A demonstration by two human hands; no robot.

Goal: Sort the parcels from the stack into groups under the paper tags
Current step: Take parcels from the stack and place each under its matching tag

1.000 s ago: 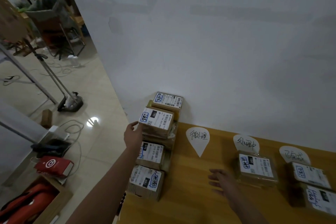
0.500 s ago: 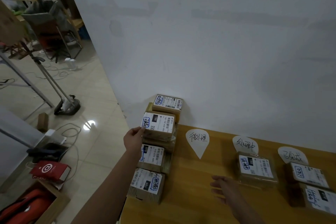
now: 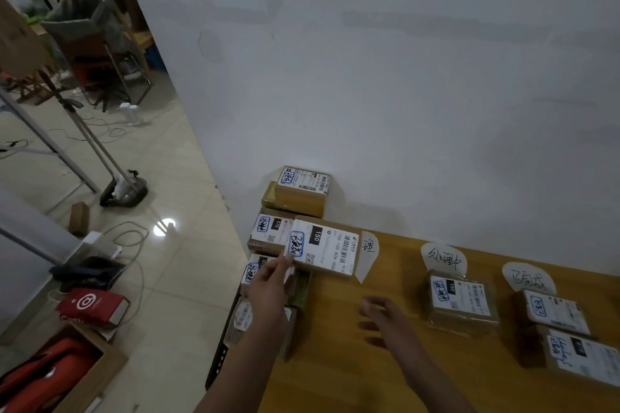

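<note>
My left hand (image 3: 270, 285) grips a brown parcel (image 3: 327, 250) with a white label marked 150 by its near left corner, held above the table's left part and covering most of the first paper tag (image 3: 369, 250). Behind and below it stands the stack of parcels (image 3: 268, 233) along the table's left edge, with another pile (image 3: 300, 188) against the wall. My right hand (image 3: 385, 318) hovers over the wooden table (image 3: 352, 362), fingers apart, holding nothing. The middle tag (image 3: 443, 258) has one parcel (image 3: 461, 302) under it. The right tag (image 3: 528, 278) has two parcels (image 3: 557, 312) under it.
A white wall rises right behind the table. To the left is tiled floor with cables, a tripod base (image 3: 124, 191), a red package (image 3: 92, 307) and a cardboard box with an orange item (image 3: 50, 375).
My left hand has lifted the top parcel marked 150 off the stack and carried it right, over the first tag. The right hand has stayed over the table.
</note>
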